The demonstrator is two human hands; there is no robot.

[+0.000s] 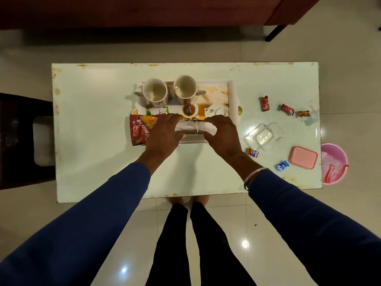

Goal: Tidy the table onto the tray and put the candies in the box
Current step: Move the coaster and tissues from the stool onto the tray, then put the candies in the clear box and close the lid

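Note:
A white tray [232, 93] in the table's middle holds two empty mugs [155, 92] [185, 89], a small bowl with a strainer [189, 110] and a white teapot [219, 110]. A red snack bag [138, 130] lies over the tray's near left corner. My left hand [162, 134] and right hand [223, 134] both grip a white wrapped packet [195, 127] at the tray's near edge. A clear box [262, 136] stands open to the right, its pink lid [304, 157] nearer the corner. Three red candies [265, 103] [288, 109] [304, 113] and two more, red-blue [252, 152] and blue [281, 165], lie loose.
The pale table [92, 120] stands on a tiled floor. A pink bin [335, 162] sits at the table's right end. A dark stool [22, 141] is at the left end, and a brown sofa [144, 11] runs along the far side.

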